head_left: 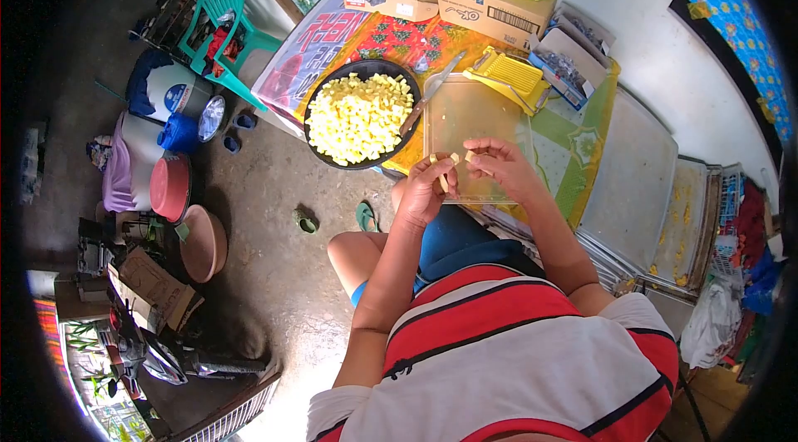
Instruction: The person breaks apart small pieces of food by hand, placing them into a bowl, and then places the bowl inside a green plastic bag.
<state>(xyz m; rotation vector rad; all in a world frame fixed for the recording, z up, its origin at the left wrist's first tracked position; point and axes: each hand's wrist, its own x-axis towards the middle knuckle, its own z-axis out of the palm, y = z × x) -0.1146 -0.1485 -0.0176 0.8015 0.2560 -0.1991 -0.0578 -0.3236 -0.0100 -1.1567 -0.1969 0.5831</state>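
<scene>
My left hand is closed around pale yellow cut pieces, which stick out between the fingers. Thumb and fingers of my right hand pinch a small pale yellow piece. Both hands are over the near part of a translucent plastic tray, a short gap between them. Left of the tray stands a round black pan heaped with pale yellow cubes. A knife lies between pan and tray, its handle at the pan's rim and its blade pointing away from me.
A yellow slicer-like plastic tool lies beyond the tray, beside open boxes of small packets. Cardboard boxes line the table's back. Stacked large trays stand at right. Basins and a green chair are at left.
</scene>
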